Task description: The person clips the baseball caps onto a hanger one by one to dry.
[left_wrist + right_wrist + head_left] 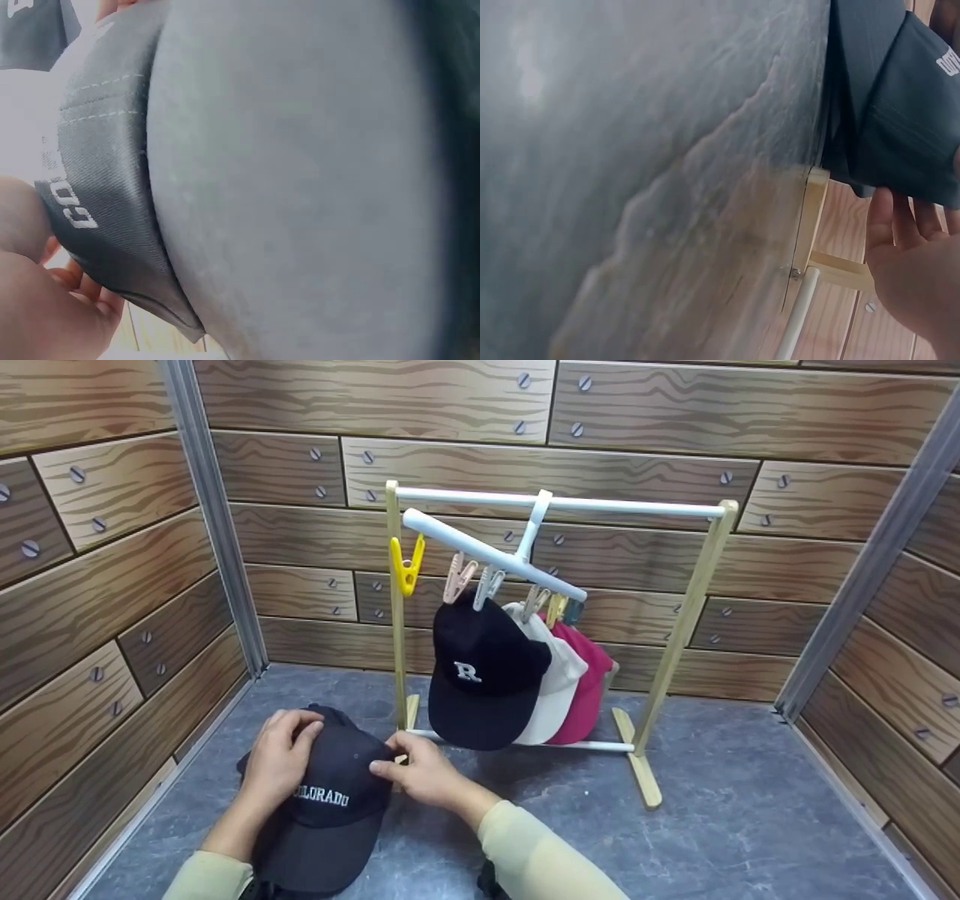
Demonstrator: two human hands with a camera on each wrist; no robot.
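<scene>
A dark cap (pixel 337 765) with white COLORADO lettering is held low at the left, brim toward me. My left hand (pixel 276 754) grips the left side of its crown, thumb and fingers bent over the cloth. On the other side, my right hand (pixel 429 771) pinches the crown's edge; in the right wrist view its fingers (pixel 904 217) reach under the cap's fabric. The left wrist view shows part of the lettering, with the brim (pixel 292 165) filling much of the picture.
A wooden stand (pixel 686 622) with white rails carries a tilted white hanger (pixel 465 544). A black cap (pixel 487 660) with an R, a white cap (pixel 559 690) and a pink cap (pixel 589 682) hang from clothespins. A yellow clothespin (pixel 406 566) hangs at the hanger's left end.
</scene>
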